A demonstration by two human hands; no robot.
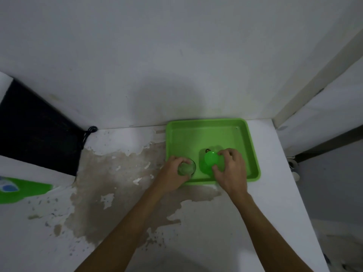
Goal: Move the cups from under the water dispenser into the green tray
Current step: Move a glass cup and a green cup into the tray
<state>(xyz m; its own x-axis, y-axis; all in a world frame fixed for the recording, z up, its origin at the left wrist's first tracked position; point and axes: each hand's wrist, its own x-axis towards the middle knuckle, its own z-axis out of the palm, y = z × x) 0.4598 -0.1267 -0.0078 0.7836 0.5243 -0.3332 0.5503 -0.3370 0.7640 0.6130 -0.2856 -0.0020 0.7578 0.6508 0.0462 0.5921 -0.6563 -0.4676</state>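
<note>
A green tray [206, 132] lies on the white counter against the back wall. My left hand [172, 177] grips a clear glass cup [186, 167] at the tray's front left corner. My right hand [230, 171] holds a green plastic cup [211, 160] inside the tray's front half, fingers wrapped around its right side. Both cups stand upright with their openings facing up. Whether they rest on the tray floor I cannot tell.
The counter [117, 213] has a large patch of peeled paint in the middle. A black panel with a dark cord [39, 130] stands at the left. A green-and-white object [21, 189] sits at the left edge. The counter's right edge [294, 183] drops off beside the tray.
</note>
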